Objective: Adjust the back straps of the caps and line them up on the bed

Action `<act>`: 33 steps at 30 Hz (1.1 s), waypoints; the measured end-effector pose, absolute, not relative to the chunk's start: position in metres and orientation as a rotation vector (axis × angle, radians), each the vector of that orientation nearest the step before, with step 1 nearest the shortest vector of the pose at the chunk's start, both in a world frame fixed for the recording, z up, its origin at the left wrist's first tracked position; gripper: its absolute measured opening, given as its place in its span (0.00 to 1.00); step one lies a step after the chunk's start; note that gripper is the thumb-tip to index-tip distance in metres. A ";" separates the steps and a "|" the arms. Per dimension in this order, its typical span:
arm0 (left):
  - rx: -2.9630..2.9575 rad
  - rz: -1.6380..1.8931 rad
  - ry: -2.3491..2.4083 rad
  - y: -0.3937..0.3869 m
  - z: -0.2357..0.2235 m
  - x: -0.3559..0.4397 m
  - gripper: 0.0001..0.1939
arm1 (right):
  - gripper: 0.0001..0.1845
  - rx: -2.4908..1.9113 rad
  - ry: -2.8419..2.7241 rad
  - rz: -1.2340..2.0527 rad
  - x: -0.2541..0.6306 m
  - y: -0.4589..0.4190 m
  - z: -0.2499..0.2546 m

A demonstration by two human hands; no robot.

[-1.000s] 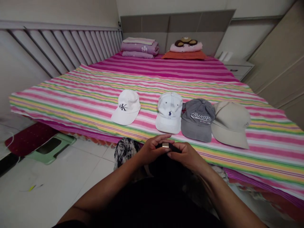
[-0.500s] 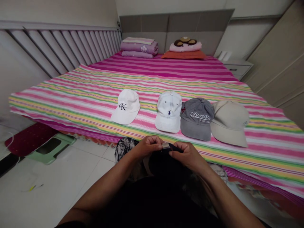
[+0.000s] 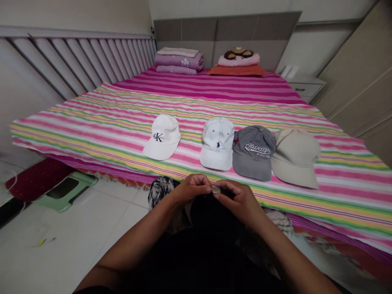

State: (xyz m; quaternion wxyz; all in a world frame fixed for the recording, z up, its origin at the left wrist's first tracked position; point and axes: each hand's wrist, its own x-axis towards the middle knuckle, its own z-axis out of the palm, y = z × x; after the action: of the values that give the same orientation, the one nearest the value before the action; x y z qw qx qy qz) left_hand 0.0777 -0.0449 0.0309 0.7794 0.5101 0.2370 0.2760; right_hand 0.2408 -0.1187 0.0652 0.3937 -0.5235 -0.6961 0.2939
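Four curved-brim caps lie beyond the hands on a pink, yellow, green and white striped cloth sheet [image 3: 122, 112], twelve o'clock being straight ahead. A white cap with black lettering [image 3: 163, 139] sits at ten, apart from the others; a pale, washed-blue cap with a small navy emblem [image 3: 217, 143] at twelve; a faded grey cap with white script [image 3: 254, 151] at two; a plain beige cap [image 3: 295, 157] past two, just beside the grey one. A green plastic stool [image 3: 61, 204] stands at nine on glossy tiles, folded lilac quilts [image 3: 179, 63] at eleven.

Between the person's knees is a black cloth item [image 3: 211, 212], its outline lost against dark clothing, with a small, flat, shiny metal clasp [image 3: 216, 190] at its twelve-o'clock edge. The left hand [image 3: 194, 191] pinches that edge at the clasp's nine-o'clock side, fingers hiding the cloth there; the right hand [image 3: 240, 200] pinches the clasp between thumb and forefinger.
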 end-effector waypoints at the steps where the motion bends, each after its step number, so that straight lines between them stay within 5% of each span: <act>1: 1.104 0.595 0.511 -0.045 0.031 0.078 0.12 | 0.09 -1.331 -1.783 0.703 0.241 -0.119 0.066; 27: 1.095 0.340 0.551 -0.045 0.042 0.083 0.15 | 0.09 -1.379 -1.889 0.653 0.241 -0.120 0.068; 33: 1.077 0.270 0.518 -0.046 0.045 0.081 0.13 | 0.15 -1.272 -1.619 1.236 0.256 -0.117 0.065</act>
State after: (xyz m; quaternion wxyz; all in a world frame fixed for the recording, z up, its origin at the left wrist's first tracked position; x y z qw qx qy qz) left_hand 0.0805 -0.0459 0.0453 0.8181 0.5055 0.2432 0.1267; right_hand 0.2560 -0.1171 0.0648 0.3618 -0.4939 -0.6285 0.4798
